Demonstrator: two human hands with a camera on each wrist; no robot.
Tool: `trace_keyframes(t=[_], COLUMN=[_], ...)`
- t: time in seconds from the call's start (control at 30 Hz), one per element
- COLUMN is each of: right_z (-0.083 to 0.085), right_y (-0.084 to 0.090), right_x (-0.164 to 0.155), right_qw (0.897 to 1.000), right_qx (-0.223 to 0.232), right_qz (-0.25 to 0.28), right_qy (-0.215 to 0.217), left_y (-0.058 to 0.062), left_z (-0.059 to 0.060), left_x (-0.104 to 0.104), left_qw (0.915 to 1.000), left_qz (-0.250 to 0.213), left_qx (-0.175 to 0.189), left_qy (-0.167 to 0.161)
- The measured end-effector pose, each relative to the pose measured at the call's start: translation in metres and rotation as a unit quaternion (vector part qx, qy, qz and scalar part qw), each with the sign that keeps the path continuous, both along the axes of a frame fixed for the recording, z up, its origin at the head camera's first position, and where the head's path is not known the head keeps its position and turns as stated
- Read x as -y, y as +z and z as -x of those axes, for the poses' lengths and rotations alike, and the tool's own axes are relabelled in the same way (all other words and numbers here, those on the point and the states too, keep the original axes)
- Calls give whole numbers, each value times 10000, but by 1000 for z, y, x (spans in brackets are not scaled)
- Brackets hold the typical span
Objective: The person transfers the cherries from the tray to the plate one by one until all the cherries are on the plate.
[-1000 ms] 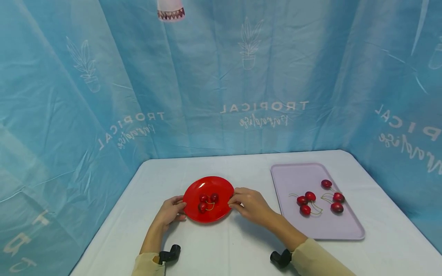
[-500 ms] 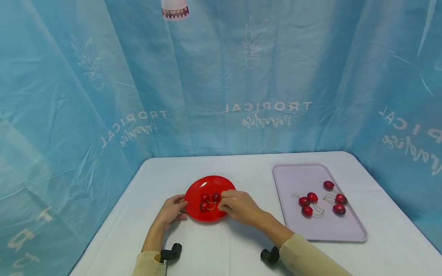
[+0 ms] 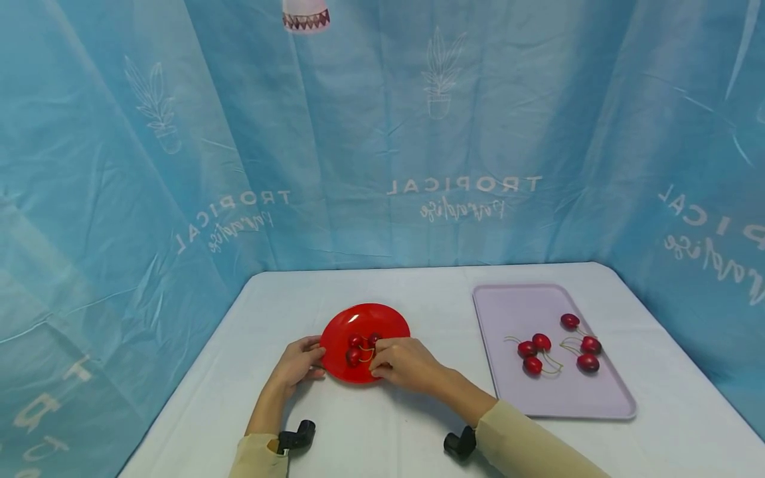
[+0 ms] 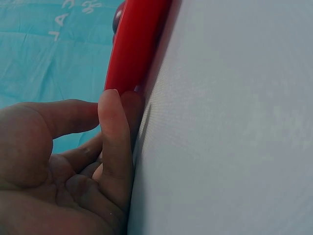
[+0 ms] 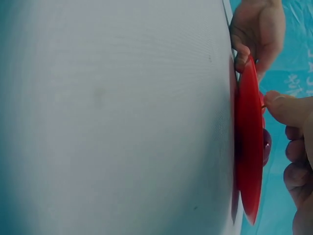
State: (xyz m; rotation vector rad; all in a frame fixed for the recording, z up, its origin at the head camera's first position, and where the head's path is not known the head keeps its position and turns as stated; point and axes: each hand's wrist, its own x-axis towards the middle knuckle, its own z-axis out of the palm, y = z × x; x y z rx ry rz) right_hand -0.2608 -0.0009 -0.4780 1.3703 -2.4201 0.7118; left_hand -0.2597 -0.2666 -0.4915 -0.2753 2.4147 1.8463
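Fingers (image 3: 382,348) of the right hand (image 3: 406,364) are curled in over the near right part of the red plate (image 3: 382,317), and the wrist view has the thumb and a fingertip pinching a thin cherry stem (image 5: 263,106) just above the plate's face. Over on the left, the left hand (image 3: 297,362) grips the plate's left rim, thumb on top and fingers (image 4: 115,132) tucked against the edge where it meets the worktop (image 3: 370,425). That plate sits flat on the white worktop, left of centre and near the person, with a small cluster of dark red cherries (image 3: 354,350) lying on it, right against the right hand's fingertips. Moving outward, a pale lilac tray (image 3: 514,305) lies to the right, well apart from the plate, carrying two more groups of cherries with stems (image 3: 534,352), one toward its middle and one nearer its right edge. Beige sleeves (image 3: 526,441) cover both forearms, and a small black camera mount (image 3: 297,438) shows at each wrist. Behind and on both sides of the worktop hangs a blue curtain (image 3: 460,133) printed with white plants and lettering.
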Motion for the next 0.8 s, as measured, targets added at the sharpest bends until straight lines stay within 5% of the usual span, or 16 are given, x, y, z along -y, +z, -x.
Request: trace_keyframes(t=[0.33,0.8], right_z=[-2,-7], right_y=[3,20], right_x=[-8,-53], right_qw=[9955,9916], right_qx=[896,876], right_qz=[27,-80], right_qy=[-306,-946], left_y=[1,3], left_z=[-1,0], left_x=[-1,-2], left_qw=[10000,10000], left_qz=[73,49], left_qx=[-2,74], left_qy=[10,35])
